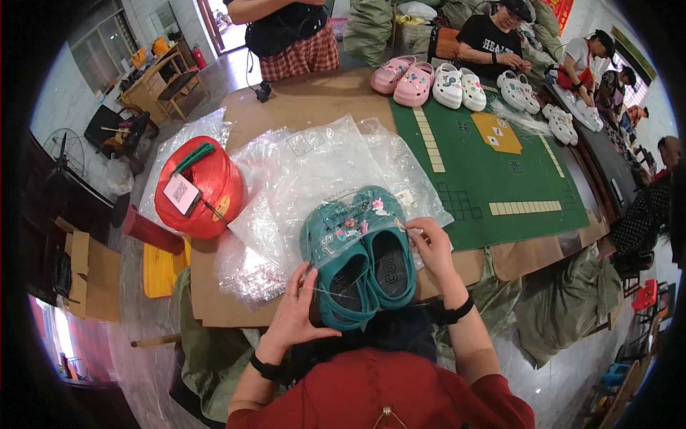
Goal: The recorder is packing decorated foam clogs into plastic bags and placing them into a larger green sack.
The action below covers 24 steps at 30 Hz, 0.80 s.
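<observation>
A pair of teal-green clogs (389, 268) with small charms lies on the table in front of me, heels toward me. Their toe ends are inside a clear plastic bag (336, 222), whose mouth crosses them, while the heels stick out. At the left clog, my left hand (296, 307) has its fingers stretched along the bag's edge and its thumb spread apart. My right hand (432, 250) has its fingertips closed on the bag's edge beside the right clog.
More clear bags (329, 154) lie beyond the clogs. A red roll of plastic twine (214, 168) bears a phone (182, 194) at left. Pink clogs (414, 84) and white clogs (457, 87) line the far edge, near a green mat (475, 175). Other people stand or sit around.
</observation>
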Each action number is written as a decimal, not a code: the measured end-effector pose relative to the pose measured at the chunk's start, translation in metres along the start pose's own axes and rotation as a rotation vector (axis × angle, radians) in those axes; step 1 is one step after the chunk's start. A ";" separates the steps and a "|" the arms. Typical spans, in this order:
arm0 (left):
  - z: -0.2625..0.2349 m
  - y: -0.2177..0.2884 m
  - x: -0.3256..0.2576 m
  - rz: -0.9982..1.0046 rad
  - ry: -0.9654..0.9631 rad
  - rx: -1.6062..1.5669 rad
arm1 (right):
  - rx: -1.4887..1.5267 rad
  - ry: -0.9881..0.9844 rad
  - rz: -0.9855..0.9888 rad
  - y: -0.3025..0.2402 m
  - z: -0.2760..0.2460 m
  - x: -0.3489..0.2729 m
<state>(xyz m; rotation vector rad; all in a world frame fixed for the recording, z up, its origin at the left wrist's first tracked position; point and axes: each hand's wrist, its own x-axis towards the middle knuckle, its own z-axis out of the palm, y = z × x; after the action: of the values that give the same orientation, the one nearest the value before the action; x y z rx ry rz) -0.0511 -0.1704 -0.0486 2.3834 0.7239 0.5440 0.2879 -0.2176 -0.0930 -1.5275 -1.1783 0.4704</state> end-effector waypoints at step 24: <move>0.011 -0.013 0.022 -0.078 0.210 -0.232 | -0.071 0.129 -0.123 0.006 -0.003 -0.028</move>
<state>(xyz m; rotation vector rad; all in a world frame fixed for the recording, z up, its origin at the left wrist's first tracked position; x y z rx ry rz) -0.0330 -0.1534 -0.0606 2.0955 0.7939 0.8076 0.2811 -0.2427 -0.1054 -1.5123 -1.1910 0.2461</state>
